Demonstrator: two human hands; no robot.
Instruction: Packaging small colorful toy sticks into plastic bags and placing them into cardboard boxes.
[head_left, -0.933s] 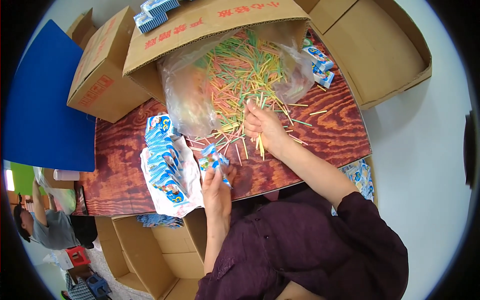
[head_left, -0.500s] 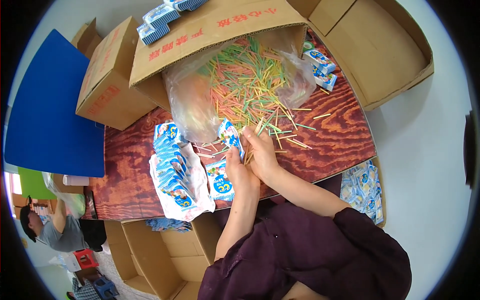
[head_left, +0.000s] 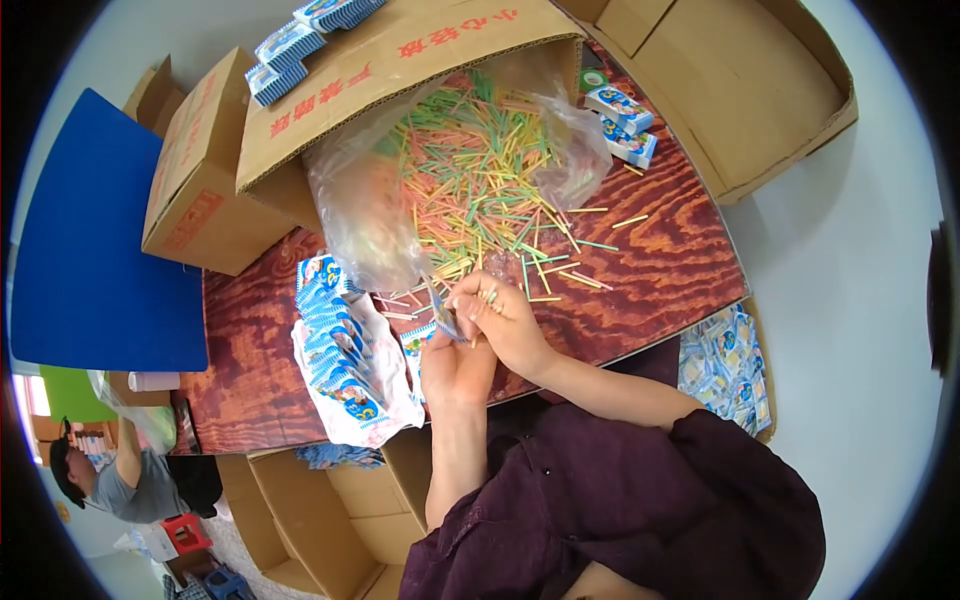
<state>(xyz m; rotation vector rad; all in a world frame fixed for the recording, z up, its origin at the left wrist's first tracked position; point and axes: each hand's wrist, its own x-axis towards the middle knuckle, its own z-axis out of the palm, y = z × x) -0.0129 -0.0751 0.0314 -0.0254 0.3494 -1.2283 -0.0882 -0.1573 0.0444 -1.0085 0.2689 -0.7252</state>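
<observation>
Blue-and-white flat packets (head_left: 335, 350) lying stacked at the desk's (head_left: 680, 270) left front, small blue boxes (head_left: 620, 120) sitting beside the clear bag (head_left: 370, 210), more packets (head_left: 725, 365) filling a carton at right.

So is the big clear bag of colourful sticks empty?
No, the clear plastic bag in the tipped cardboard box is full of colourful sticks, and some have spilled onto the wooden table.

Dark wood-grain table (head_left: 680, 270): coloured sticks (head_left: 470, 180) spill from the clear bag (head_left: 370, 210), blue packets (head_left: 335, 345) just left of it, small boxes (head_left: 620, 120) to its right.
</observation>
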